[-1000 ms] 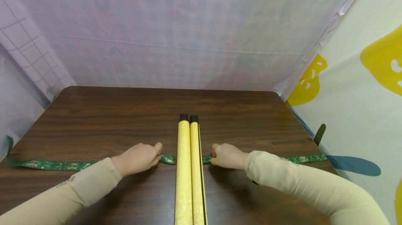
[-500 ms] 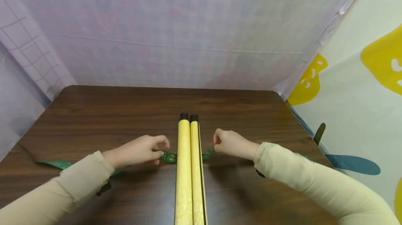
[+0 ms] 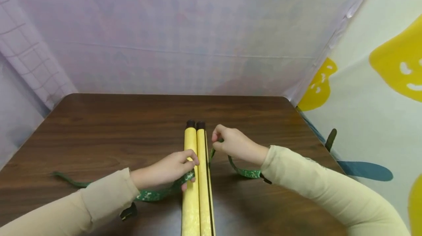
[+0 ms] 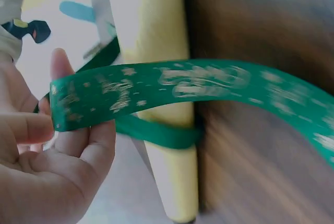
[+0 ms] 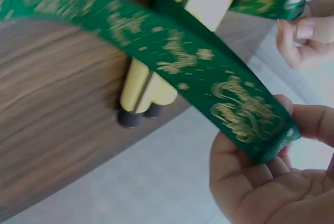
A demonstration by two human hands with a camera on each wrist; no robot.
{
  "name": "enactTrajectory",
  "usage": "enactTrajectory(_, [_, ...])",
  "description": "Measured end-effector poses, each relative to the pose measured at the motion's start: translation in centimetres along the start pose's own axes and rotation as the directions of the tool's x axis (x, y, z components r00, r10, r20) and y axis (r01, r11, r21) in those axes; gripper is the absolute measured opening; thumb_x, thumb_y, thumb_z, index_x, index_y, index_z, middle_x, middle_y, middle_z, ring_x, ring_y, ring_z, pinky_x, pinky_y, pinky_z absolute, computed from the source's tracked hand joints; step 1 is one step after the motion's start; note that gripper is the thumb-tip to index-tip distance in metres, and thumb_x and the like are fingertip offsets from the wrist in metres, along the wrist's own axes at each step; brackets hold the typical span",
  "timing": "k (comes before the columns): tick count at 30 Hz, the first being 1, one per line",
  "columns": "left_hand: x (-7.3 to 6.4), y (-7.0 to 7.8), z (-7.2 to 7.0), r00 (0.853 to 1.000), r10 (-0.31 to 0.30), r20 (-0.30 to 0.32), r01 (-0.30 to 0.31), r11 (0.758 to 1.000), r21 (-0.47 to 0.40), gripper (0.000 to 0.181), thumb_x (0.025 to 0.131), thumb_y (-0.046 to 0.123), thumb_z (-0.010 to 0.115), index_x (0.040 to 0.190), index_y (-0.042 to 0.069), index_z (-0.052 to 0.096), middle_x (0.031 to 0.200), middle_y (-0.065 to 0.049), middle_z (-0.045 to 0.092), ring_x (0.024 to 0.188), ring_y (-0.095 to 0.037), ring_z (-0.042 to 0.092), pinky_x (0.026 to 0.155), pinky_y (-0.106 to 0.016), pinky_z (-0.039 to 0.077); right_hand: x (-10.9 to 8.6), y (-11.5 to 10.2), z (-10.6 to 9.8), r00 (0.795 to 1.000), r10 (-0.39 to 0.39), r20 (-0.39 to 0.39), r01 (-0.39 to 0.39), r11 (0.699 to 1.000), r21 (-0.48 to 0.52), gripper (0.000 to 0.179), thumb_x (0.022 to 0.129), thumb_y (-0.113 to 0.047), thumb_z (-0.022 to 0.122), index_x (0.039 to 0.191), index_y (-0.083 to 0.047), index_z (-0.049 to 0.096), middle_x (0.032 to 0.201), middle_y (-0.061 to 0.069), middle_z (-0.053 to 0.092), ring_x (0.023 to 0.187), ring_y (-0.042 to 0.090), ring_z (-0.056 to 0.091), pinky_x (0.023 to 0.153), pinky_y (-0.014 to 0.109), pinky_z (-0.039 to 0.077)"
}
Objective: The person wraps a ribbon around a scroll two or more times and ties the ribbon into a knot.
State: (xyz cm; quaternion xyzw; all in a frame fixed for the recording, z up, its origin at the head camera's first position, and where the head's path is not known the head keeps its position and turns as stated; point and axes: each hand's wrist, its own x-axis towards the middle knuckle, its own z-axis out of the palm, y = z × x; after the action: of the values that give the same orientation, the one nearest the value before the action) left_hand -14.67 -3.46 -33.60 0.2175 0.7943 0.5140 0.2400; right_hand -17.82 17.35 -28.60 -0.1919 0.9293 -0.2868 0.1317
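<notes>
Two yellow rolled scrolls, a left one [image 3: 189, 206] and a right one [image 3: 205, 192], lie side by side with dark end knobs pointing away. A green ribbon [image 4: 141, 91] with gold print loops around them. Over the left scroll, my left hand [image 3: 165, 172] pinches one part of the ribbon between thumb and fingers. Beside the right scroll my right hand [image 3: 239, 146] is raised, pinching another part, which the right wrist view shows as a wide green band [image 5: 177, 51]. Both ribbon ends trail outward, partly hidden by the sleeves in the head view.
All of this lies on a dark wood-grain table [image 3: 132, 118] with rounded far corners. Behind it hangs a pale checked cloth [image 3: 184, 45]. A white cloth with yellow figures [image 3: 316, 89] hangs along the right side.
My left hand has moved right, over the left scroll, bringing its ribbon part along. The right hand has risen and come closer to the scrolls, lifting its part off the table.
</notes>
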Motion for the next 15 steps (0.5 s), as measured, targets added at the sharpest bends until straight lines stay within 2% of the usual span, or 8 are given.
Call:
enactTrajectory(2, [0.0,0.3,0.5,1.000,-0.007,0.016,0.009,0.993,-0.116,0.027,0.100,0.017,0.040,0.103,-0.006,0.053,0.082,-0.014,0.064,0.055,-0.020,0.062,0.065,-0.032,0.052,-0.2,-0.6,0.2,1.000,-0.028,-0.011,0.028,1.000,0.013,0.007,0.090,-0.013,0.055,0.096,-0.011,0.051,0.075,0.001,0.056,0.046,0.011,0.034,0.046,0.025,0.033])
enactTrajectory(5, [0.2,0.6,1.0,0.999,-0.020,0.030,0.027,0.975,-0.222,0.043,0.102,0.028,0.035,0.102,-0.010,0.056,0.088,-0.017,0.064,0.062,-0.022,0.065,0.065,-0.033,0.053,-0.5,-1.4,0.6,0.998,-0.058,-0.018,0.058,0.998,0.032,0.007,0.090,-0.014,0.055,0.096,-0.011,0.051,0.085,0.003,0.058,0.050,0.011,0.036,0.051,0.025,0.036])
enactTrajectory(7, [0.2,0.8,1.1,0.999,-0.034,0.033,0.041,0.965,-0.258,0.051,0.102,0.032,0.031,0.103,-0.012,0.057,0.091,-0.019,0.064,0.066,-0.023,0.066,0.066,-0.032,0.052,-0.7,-1.8,0.9,0.997,-0.080,-0.023,0.081,0.996,0.036,0.007,0.090,-0.014,0.055,0.096,-0.012,0.051,0.082,0.003,0.057,0.051,0.011,0.037,0.053,0.024,0.037])
enactTrajectory(9, [0.3,1.0,1.2,0.998,-0.049,0.027,0.054,0.967,-0.247,0.057,0.102,0.035,0.028,0.106,-0.013,0.057,0.093,-0.018,0.065,0.068,-0.025,0.066,0.066,-0.032,0.052,-0.9,-2.1,1.3,0.994,-0.104,-0.025,0.105,0.994,0.034,0.008,0.091,-0.013,0.055,0.097,-0.011,0.051,0.077,0.002,0.055,0.050,0.011,0.036,0.052,0.024,0.037])
enactTrajectory(15, [0.6,1.2,1.3,0.992,-0.116,0.042,0.123,0.953,-0.278,0.067,0.101,0.042,0.017,0.106,-0.011,0.057,0.094,-0.018,0.067,0.075,-0.027,0.067,0.067,-0.036,0.053,-1.7,-2.8,2.2,0.989,-0.143,-0.021,0.144,0.989,0.027,0.016,0.090,-0.012,0.057,0.102,-0.011,0.046,0.061,-0.002,0.047,0.044,0.010,0.036,0.044,0.023,0.034])
